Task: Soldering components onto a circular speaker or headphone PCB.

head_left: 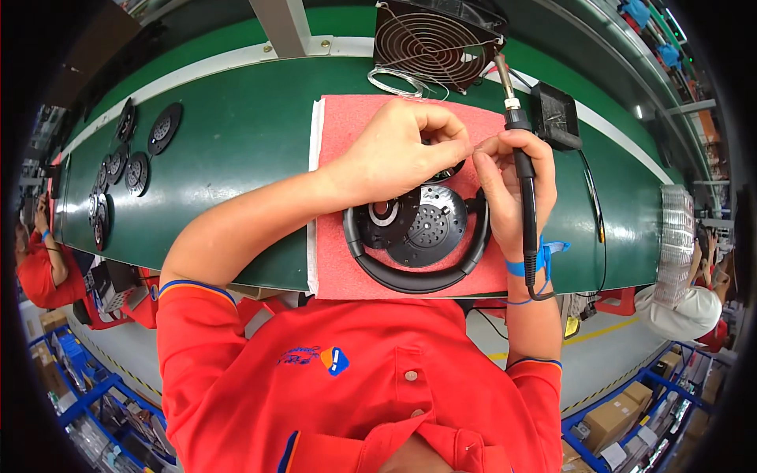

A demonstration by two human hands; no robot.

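A pair of black headphones lies on a pink foam mat point(335, 272), the curved headband point(418, 282) toward me. Inside the curve sit a round perforated speaker plate point(432, 225) and a darker disc with a pale ring point(384, 211). My left hand point(386, 154) is above the far part of the headphones, thumb and finger pinched; what they hold, if anything, is too small to make out. My right hand point(505, 185) holds a soldering iron point(518, 120) upright, tip pointing away. Its thumb and finger also meet close to the left fingertips. Both hands partly cover another dark round part.
A black fan point(434, 43) stands behind the mat, with coiled white wire point(397, 81) before it. Right of the iron is a black tray-like box point(557, 117). Several perforated discs point(136, 173) lie at left. Clear plastic trays point(676, 244) are stacked far right. Other people sit both sides.
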